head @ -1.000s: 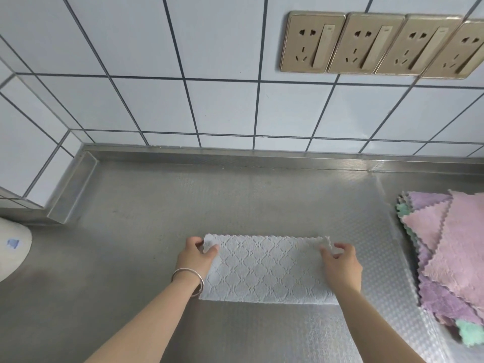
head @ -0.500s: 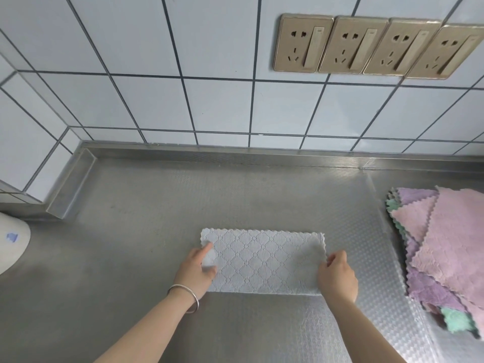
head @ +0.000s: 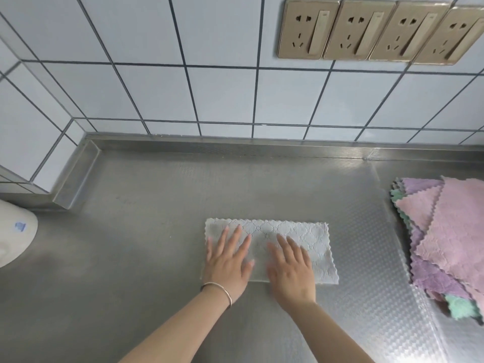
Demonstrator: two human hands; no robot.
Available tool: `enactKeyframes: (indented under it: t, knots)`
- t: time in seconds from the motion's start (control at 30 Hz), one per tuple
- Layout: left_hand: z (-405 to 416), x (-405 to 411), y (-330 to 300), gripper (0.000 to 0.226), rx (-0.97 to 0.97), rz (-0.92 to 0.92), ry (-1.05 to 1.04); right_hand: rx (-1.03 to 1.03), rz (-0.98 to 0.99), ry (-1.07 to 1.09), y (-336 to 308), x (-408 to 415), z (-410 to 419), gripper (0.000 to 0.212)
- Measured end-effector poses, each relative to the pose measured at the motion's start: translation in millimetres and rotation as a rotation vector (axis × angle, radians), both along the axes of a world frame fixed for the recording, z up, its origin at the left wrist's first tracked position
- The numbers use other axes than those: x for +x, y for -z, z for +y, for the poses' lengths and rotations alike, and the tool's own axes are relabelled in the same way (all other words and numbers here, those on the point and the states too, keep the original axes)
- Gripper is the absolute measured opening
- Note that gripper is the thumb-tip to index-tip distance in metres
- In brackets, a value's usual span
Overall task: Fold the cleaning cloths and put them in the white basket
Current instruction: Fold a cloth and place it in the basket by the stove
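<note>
- The white cloth (head: 293, 241), folded into a long strip with scalloped edges, lies flat on the steel bench (head: 157, 258), a little right of the middle and near the front.
- The left hand (head: 228, 260) rests palm-down on the strip's left part; its fingers (head: 237, 238) are straight and spread, pressing the fabric and gripping nothing.
- The right hand (head: 292, 271) lies flat just beside it on the strip's middle, its fingers (head: 284, 244) likewise stretched out and released, pointing toward the wall.
- The strip's right end shows bare past the right hand.
- A thin bracelet (head: 218, 290) circles the left wrist.
- A loose pile of cloths (head: 450, 239), pink, purple and green, lies at the bench's right edge, well apart from the hands.
- A white rounded object (head: 14, 231) shows partly at the left edge; what it is cannot be told.
- Four tan wall sockets (head: 377, 30) sit on the tiled wall (head: 209, 95) behind.
</note>
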State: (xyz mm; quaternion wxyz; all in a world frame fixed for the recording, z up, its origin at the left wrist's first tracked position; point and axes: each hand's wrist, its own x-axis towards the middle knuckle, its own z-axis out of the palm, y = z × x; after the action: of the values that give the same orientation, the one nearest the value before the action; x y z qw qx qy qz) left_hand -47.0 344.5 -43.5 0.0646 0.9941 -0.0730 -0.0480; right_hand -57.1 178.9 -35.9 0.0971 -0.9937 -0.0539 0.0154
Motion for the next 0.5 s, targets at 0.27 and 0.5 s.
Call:
enactKeyframes:
  t: [0.27, 0.5]
  knots:
    - [-1, -6, 29, 0.06, 0.067, 0.055, 0.006, -0.028, 0.142, 0.022, 22, -13, 3, 0.056]
    - [26, -6, 28, 0.071, 0.061, 0.075, -0.03, -0.037, 0.143, 0.157, 27, -24, -42, 0.063]
